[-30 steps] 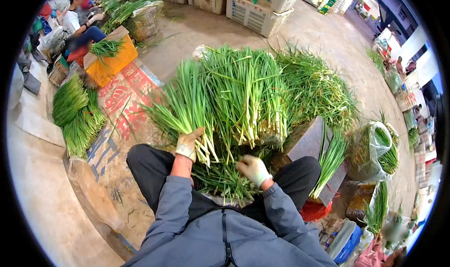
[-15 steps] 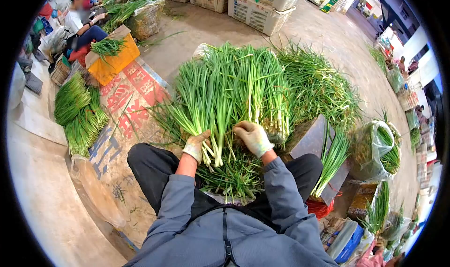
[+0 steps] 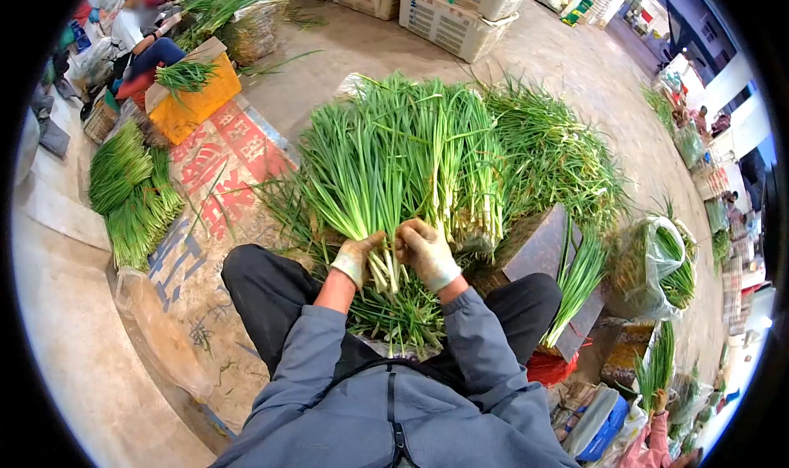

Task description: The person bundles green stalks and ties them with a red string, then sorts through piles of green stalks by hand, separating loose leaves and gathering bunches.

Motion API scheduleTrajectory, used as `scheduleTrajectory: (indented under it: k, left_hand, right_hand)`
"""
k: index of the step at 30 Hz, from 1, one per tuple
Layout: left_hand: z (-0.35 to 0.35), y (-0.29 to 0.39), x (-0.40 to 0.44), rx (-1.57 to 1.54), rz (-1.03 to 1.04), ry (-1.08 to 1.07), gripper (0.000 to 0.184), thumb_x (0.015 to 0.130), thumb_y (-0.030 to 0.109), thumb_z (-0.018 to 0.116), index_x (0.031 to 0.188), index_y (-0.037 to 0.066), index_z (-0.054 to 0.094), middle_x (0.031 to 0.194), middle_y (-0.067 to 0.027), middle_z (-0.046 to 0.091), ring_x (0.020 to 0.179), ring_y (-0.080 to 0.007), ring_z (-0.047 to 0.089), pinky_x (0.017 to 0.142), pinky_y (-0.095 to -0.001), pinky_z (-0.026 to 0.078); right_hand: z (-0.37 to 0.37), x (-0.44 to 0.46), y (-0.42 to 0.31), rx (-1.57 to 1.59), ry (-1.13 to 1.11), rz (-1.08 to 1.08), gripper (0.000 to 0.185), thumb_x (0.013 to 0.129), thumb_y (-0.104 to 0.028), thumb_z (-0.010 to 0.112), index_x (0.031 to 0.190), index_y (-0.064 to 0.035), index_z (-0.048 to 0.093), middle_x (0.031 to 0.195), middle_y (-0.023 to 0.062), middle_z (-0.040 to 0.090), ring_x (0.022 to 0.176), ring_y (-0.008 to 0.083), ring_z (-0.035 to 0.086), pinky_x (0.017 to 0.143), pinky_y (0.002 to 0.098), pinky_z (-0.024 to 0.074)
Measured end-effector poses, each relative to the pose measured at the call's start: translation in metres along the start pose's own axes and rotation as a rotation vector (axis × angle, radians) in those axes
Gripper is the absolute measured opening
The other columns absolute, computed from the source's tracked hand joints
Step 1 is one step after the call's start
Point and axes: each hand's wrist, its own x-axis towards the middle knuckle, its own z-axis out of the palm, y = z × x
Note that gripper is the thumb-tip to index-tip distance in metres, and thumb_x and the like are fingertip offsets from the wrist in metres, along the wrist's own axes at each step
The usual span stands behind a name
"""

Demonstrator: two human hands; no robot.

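Note:
My left hand (image 3: 355, 258), in a pale stained glove, is closed around the lower stems of a bunch of garlic chives (image 3: 362, 201). The white stem ends (image 3: 383, 269) stick out below it. My right hand (image 3: 423, 253), gloved too, has its fingers curled together at the right side of those stems; what lies between the fingertips is hidden. More upright garlic chives (image 3: 448, 156) stand just beyond my hands. Between my knees lies a heap of loose greens (image 3: 401, 316).
A loose pile of chives (image 3: 555, 152) lies behind right. By my right knee, a bunch (image 3: 578, 283) rests on a dark box (image 3: 534, 250); a plastic bag (image 3: 653, 271) of greens stands beyond. Stacked chives (image 3: 136, 193) lie left. A person (image 3: 140, 32) sits behind an orange box (image 3: 193, 98).
My right hand has moved left and slightly down to the held bunch, closing the gap between my hands. My left hand has shifted slightly right with the bunch.

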Motion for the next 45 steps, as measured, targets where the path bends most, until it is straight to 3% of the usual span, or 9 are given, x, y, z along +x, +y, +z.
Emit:
scheduleTrajectory:
  k: [12,22,26,28,30,35,38,42,45]
  left_hand:
    - [-0.004,0.004,-0.005,-0.141,-0.08,-0.218,0.022,0.09,0.014,0.07,0.107,0.001,0.068,0.086,-0.0093,0.072,0.073,-0.024,0.07,0.069,-0.0371,0.059]
    - [-0.012,0.012,-0.005,-0.198,0.067,-0.044,0.024,0.083,0.006,0.077,0.104,0.0,0.068,0.09,-0.0117,0.072,0.075,-0.0251,0.07,0.07,-0.0371,0.06]
    - [-0.016,0.011,0.0,-0.174,0.049,-0.028,0.021,0.086,0.009,0.074,0.104,0.0,0.069,0.092,-0.0111,0.071,0.078,-0.0243,0.07,0.07,-0.0363,0.06]
    - [-0.006,0.012,-0.007,-0.137,0.089,-0.001,0.026,0.087,0.01,0.074,0.11,0.0,0.068,0.095,-0.0112,0.071,0.08,-0.0236,0.069,0.07,-0.0365,0.059]
    - [-0.006,0.008,-0.004,-0.179,0.09,-0.04,0.025,0.087,0.011,0.074,0.109,0.0,0.068,0.094,-0.0101,0.071,0.08,-0.023,0.069,0.069,-0.036,0.059]
    - [-0.005,0.009,-0.011,-0.087,0.164,-0.042,0.027,0.085,0.015,0.078,0.106,0.002,0.069,0.09,-0.009,0.072,0.076,-0.0221,0.069,0.067,-0.0352,0.058]
    - [-0.024,0.012,-0.003,-0.128,0.091,-0.05,0.029,0.084,0.015,0.078,0.109,0.002,0.07,0.09,-0.0092,0.073,0.074,-0.0212,0.069,0.065,-0.0345,0.058]
    - [-0.014,0.026,-0.02,-0.087,0.166,-0.1,0.037,0.083,0.013,0.079,0.116,-0.001,0.068,0.097,-0.009,0.072,0.077,-0.02,0.07,0.061,-0.0322,0.058]
    - [-0.007,0.04,-0.036,-0.059,0.256,-0.164,0.044,0.079,0.008,0.08,0.119,-0.002,0.065,0.104,-0.0107,0.072,0.083,-0.0222,0.071,0.07,-0.0345,0.061]
  right_hand:
    - [0.017,-0.012,-0.014,0.346,-0.095,0.112,0.017,0.1,-0.019,0.053,0.108,-0.0041,0.054,0.086,0.0024,0.057,0.068,0.0117,0.054,0.061,0.0258,0.0481]
    - [-0.03,-0.097,-0.065,0.581,-0.284,-0.347,0.024,0.094,-0.027,0.068,0.092,-0.0099,0.051,0.071,-0.0025,0.042,0.058,0.0092,0.042,0.052,0.0234,0.037]
    - [-0.048,-0.1,-0.044,-0.422,-0.112,0.263,0.039,0.089,-0.032,0.073,0.113,-0.003,0.065,0.094,0.0137,0.069,0.083,0.0224,0.067,0.068,0.0315,0.0542]
    - [-0.044,-0.082,0.012,-1.052,-0.061,0.034,0.056,0.086,-0.029,0.073,0.129,0.0031,0.059,0.122,0.0187,0.067,0.109,0.0262,0.067,0.097,0.0337,0.0511]
    - [-0.003,-0.082,0.01,-0.298,-0.072,0.225,0.049,0.092,-0.023,0.069,0.131,0.002,0.057,0.116,0.0131,0.067,0.092,0.0163,0.068,0.08,0.0295,0.0559]
    - [0.016,-0.059,0.037,-0.328,-0.027,0.135,0.027,0.094,-0.018,0.065,0.111,0.0029,0.066,0.086,0.0048,0.068,0.067,0.0106,0.061,0.06,0.0269,0.0503]
    - [-0.012,-0.069,0.057,-0.446,0.064,0.227,0.023,0.093,-0.019,0.064,0.105,0.0,0.07,0.088,0.0078,0.071,0.072,0.0156,0.064,0.067,0.0303,0.0525]
    - [-0.116,-0.066,0.212,-1.624,-0.421,0.379,0.034,0.087,-0.02,0.061,0.116,-0.0066,0.07,0.109,0.017,0.072,0.102,0.0354,0.069,0.086,0.0442,0.0542]
    - [-0.065,-0.082,0.149,-1.437,-0.035,0.294,0.028,0.084,-0.024,0.069,0.104,-0.0064,0.073,0.107,0.0174,0.072,0.101,0.0364,0.068,0.087,0.043,0.0544]
